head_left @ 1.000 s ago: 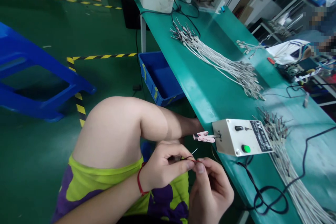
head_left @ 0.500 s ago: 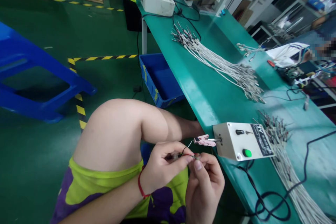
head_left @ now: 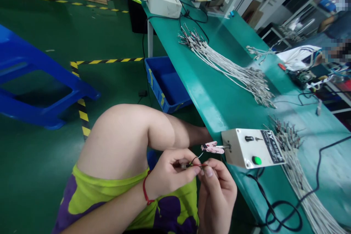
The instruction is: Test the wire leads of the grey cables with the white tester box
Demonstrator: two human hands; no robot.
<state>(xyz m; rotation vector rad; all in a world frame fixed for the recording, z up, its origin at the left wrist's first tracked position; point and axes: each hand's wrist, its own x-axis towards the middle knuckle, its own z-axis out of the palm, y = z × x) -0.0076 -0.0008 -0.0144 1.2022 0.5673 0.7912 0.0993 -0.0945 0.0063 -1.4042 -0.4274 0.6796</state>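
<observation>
Above my lap, my left hand (head_left: 171, 175) is closed on a thin cable end, red string bracelet at its wrist. Fine red, black and white wires (head_left: 201, 154) fan out from it. My right hand (head_left: 218, 190) pinches the wire tips between thumb and finger, touching the left fingertips. Most of the cable is hidden by the fingers. Just beyond, a pink clip (head_left: 212, 147) sits on a metal shaft from a white box (head_left: 253, 148) with a green button. Beside that box lies a bundle of grey cables (head_left: 298, 179) with stripped ends.
The green table (head_left: 214, 98) bears another cable bundle (head_left: 227, 65) and a second white box (head_left: 163, 2) with a yellow clip. Beneath its edge is a blue crate (head_left: 167, 84). A blue stool (head_left: 41, 80) stands left. A person (head_left: 329, 33) is at the far right.
Both hands stay together at the wires. My right hand has shifted slightly right, and the white wire's angle differs a little.
</observation>
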